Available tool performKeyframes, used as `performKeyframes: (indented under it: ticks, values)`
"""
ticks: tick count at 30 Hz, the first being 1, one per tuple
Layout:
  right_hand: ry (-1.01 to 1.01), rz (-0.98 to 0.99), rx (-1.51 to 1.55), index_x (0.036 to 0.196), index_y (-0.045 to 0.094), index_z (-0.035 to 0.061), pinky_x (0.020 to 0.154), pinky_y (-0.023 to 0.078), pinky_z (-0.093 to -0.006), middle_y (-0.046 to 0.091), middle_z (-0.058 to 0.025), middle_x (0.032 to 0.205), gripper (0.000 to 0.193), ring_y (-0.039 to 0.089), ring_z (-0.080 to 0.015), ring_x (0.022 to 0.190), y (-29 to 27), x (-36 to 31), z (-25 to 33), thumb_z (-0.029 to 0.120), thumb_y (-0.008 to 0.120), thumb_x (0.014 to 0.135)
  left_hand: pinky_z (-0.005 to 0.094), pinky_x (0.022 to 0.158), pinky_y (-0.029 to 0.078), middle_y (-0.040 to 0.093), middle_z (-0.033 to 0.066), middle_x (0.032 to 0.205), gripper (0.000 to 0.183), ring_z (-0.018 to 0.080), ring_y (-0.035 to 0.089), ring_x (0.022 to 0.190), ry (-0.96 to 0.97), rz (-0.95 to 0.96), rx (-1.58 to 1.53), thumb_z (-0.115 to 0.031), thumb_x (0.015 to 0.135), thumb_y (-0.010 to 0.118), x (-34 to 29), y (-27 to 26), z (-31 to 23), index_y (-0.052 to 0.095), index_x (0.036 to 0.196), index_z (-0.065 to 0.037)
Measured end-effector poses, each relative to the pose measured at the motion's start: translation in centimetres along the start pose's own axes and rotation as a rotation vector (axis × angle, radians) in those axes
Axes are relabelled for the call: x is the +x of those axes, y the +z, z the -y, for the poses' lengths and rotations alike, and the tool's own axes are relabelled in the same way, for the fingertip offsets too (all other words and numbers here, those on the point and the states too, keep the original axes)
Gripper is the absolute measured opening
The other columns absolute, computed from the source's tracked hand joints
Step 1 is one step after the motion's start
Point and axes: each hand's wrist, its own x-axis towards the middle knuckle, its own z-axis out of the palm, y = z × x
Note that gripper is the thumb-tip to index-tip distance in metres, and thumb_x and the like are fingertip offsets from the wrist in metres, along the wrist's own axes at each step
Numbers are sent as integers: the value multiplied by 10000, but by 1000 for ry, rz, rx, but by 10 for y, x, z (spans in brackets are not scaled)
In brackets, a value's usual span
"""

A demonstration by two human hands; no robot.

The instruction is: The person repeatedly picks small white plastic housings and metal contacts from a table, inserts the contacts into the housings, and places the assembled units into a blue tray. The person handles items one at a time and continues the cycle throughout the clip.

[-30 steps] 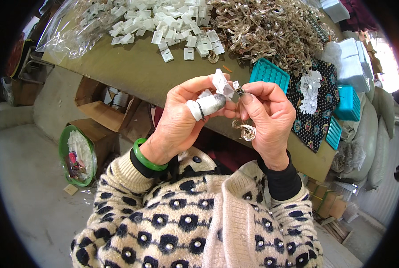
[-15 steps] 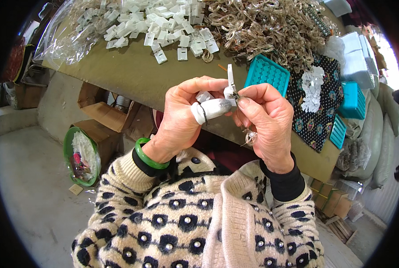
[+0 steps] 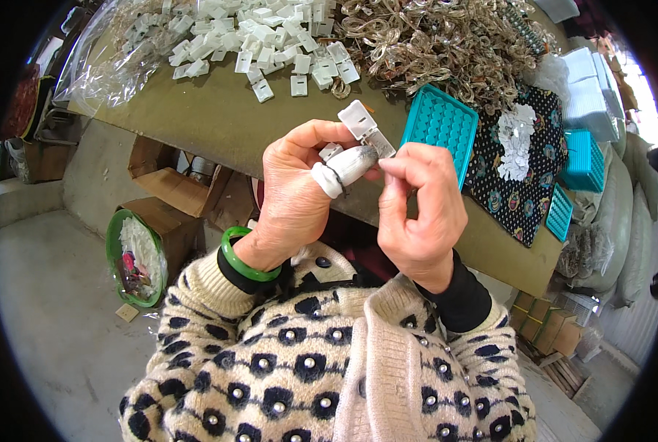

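Note:
My left hand (image 3: pixel 296 177) grips a small white plastic case (image 3: pixel 357 120) with its hinged lid raised. The thumb wears a white wrapping (image 3: pixel 347 166), smudged grey at the tip and bound with a dark band, and presses against the case's lower half. A second white piece (image 3: pixel 331 152) is tucked inside the same hand. My right hand (image 3: pixel 425 210) is at the case's lower right end, thumb and forefinger pinched together. Whatever they pinch is too small to make out. A green bangle (image 3: pixel 242 256) circles my left wrist.
White cases (image 3: pixel 270 44) are heaped on the table (image 3: pixel 218 118), beside coiled clear wires (image 3: pixel 432 44). A teal tray (image 3: pixel 443 132) lies near my right hand, with white flat pieces (image 3: pixel 517 140) on patterned cloth (image 3: pixel 502 199). A green basin (image 3: pixel 115 258) stands on the floor.
The case has turned so its raised lid faces me. My right hand has shifted slightly left and down, and the small clear wire coil that hung below it no longer shows.

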Motion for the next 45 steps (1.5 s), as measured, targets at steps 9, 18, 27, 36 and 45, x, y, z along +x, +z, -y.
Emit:
performKeyframes:
  ticks: [9,18,27,36,45]
  values:
    - [36,-13,14,949,591,8,682,498,-295,608,-136,929,178,607,-235,783,5,3,0,-119,637,833,261,605,511,666,66,898,228,126,613,690,-172,10,-57,-72,871,668,-3,-6,-9,620,1076,15]
    - [-65,-30,-80,952,581,27,665,498,-300,612,-126,920,189,606,-236,767,14,0,6,-105,651,834,291,698,528,662,74,979,312,154,623,821,-409,40,-405,-149,909,640,-2,-20,-12,592,1185,-12]
    - [-172,-14,-149,947,573,26,652,491,-293,600,-131,921,192,595,-225,764,23,1,7,-104,651,830,314,778,539,671,87,1080,350,181,644,918,-332,74,-458,-158,917,630,-2,-32,-6,582,1235,-21]
    - [798,-18,712,998,526,29,661,462,-200,597,-8,944,118,546,-33,806,24,2,19,-35,605,937,253,664,538,684,145,1059,394,175,660,785,-153,9,-205,-185,922,649,-4,-24,-17,566,1269,-17]
    - [28,106,-263,1000,603,20,783,467,-353,586,-135,972,290,567,-296,870,-29,-2,-2,-91,700,751,406,770,618,680,170,1018,368,235,701,862,-71,125,-78,-126,936,627,-1,-17,-26,556,1264,23]
